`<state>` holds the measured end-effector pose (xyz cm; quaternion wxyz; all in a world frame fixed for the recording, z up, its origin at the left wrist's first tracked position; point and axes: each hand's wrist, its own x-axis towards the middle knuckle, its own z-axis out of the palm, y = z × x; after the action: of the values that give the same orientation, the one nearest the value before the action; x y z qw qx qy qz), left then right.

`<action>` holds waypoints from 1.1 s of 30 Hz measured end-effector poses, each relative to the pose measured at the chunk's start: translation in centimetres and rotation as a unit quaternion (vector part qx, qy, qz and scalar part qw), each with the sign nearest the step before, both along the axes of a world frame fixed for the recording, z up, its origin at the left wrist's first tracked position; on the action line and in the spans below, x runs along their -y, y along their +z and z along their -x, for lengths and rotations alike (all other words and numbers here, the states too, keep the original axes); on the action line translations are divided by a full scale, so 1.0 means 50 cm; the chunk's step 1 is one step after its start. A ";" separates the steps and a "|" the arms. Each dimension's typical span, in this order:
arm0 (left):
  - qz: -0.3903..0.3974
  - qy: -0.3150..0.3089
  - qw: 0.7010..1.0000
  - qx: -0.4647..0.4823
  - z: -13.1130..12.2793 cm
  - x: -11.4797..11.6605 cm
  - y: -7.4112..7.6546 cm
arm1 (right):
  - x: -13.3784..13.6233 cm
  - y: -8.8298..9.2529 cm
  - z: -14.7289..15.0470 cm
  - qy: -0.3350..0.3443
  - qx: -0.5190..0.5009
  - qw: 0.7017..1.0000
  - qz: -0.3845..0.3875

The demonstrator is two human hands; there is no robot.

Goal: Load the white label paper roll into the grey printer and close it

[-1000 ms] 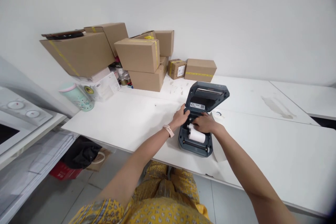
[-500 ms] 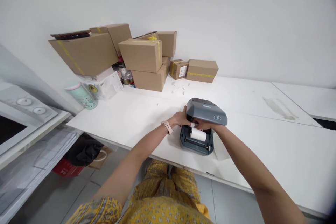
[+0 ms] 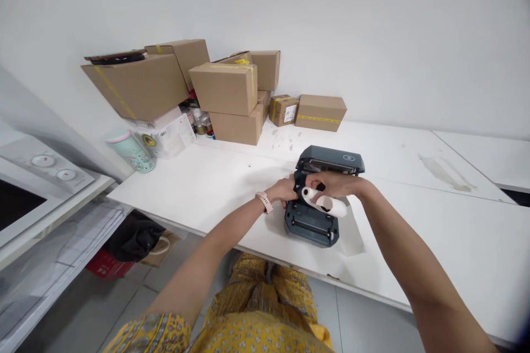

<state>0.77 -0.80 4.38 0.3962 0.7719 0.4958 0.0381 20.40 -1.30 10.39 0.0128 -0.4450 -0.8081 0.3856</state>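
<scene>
A dark grey label printer [image 3: 310,227] stands on the white table with its lid [image 3: 329,158] raised. My left hand [image 3: 285,190] grips the printer's left side, thumb up by the hinge. Above the open bay, my right hand [image 3: 333,183] reaches under the lid, its fingers closed on a white paper roll [image 3: 336,207]. The roll lies tilted, one end toward the left hand, and the fingers partly cover it. A white paper strip [image 3: 353,234] lies on the table beside the printer's right side.
Cardboard boxes [image 3: 223,88] are stacked at the back left, with two smaller boxes [image 3: 321,112] along the wall. A mint tumbler [image 3: 132,151] stands at the table's left end, near a microwave [image 3: 49,165]. The table's front edge runs close to my body.
The printer's lid has swung further up and back. The paper roll has been lifted from the bay and tilted by my right hand. My left hand stays at the printer's left side.
</scene>
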 end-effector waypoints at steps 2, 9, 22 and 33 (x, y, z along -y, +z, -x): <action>-0.045 -0.009 0.998 -0.034 0.002 0.011 -0.005 | 0.003 0.028 -0.007 -0.010 -0.025 1.000 -0.008; -0.109 0.027 0.991 -0.079 0.015 0.041 -0.025 | -0.002 0.072 -0.002 -0.042 -0.049 0.997 -0.031; -0.147 0.048 0.986 -0.066 0.155 0.030 -0.022 | -0.024 0.057 0.111 0.063 -0.034 0.995 -0.064; -0.195 0.066 0.976 -0.071 0.155 0.029 -0.032 | -0.032 0.041 0.120 0.071 -0.007 0.997 -0.024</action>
<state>-6.97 -2.28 2.79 0.1980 0.8006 0.5557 0.1054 14.42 0.30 12.44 0.0014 -0.3831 -0.8467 0.3691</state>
